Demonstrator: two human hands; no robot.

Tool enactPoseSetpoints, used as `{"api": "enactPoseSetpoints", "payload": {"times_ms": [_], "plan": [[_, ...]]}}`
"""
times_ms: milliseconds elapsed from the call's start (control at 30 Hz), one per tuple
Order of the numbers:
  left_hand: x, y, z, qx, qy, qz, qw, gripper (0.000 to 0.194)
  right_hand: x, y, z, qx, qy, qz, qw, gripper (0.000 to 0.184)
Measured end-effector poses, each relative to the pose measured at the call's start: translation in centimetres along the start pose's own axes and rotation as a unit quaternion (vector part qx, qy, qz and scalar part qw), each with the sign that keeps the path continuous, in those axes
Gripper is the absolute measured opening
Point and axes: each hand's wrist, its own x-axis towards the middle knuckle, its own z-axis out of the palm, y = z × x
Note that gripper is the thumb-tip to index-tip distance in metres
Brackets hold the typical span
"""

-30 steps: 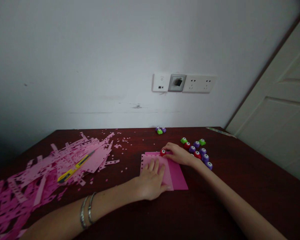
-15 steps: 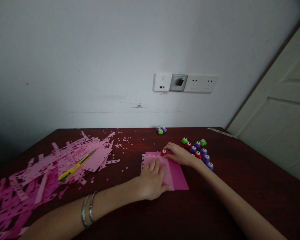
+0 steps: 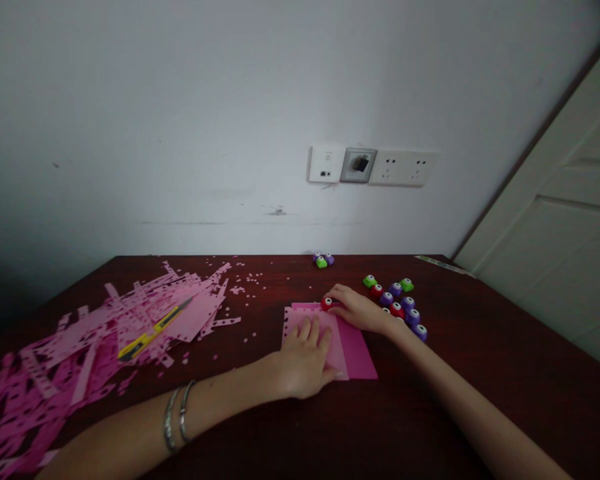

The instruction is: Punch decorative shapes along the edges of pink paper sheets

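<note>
Midway between the side edges of the tabletop [image 3: 480, 333], my left hand [image 3: 304, 363] lies flat, fingers slightly spread, on the light pink sheet [image 3: 336, 345], which overlaps a darker pink sheet [image 3: 359, 353]. My right hand [image 3: 356, 309] pinches the red punch [image 3: 327, 305] at the sheets' far edge. Paper scraps [image 3: 196, 319] lie toward the left edge.

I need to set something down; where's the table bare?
Bare table: right of the right forearm, toward the door; the near strip between the forearms. Crowded: paper scraps and yellow cutter at left; pink sheets, red punch, left hand and right hand in the middle; more punches beyond the right wrist.
</note>
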Motion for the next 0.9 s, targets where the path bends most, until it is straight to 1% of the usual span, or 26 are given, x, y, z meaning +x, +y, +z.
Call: {"api": "enactPoseSetpoints", "payload": {"times_ms": [400,600,733,900], "plan": [[-0.02,0.05,-0.14,-0.009,-0.007,0.002,1.000,0.073,-0.34,0.41,0.01,-0.014,0.016,0.034,0.999,0.018],[0.00,0.00,-0.02,-0.007,0.008,0.008,1.000,0.073,-0.14,0.20,-0.05,0.001,0.006,0.011,1.000,0.015],[-0.07,0.10,-0.19,-0.004,0.001,-0.002,1.000,0.072,0.06,0.20,0.06,0.014,0.006,-0.011,1.000,0.014],[-0.02,0.02,-0.03,-0.003,-0.007,0.001,1.000,0.072,-0.03,0.66,0.12,0.021,0.031,0.004,0.999,0.014]]}}
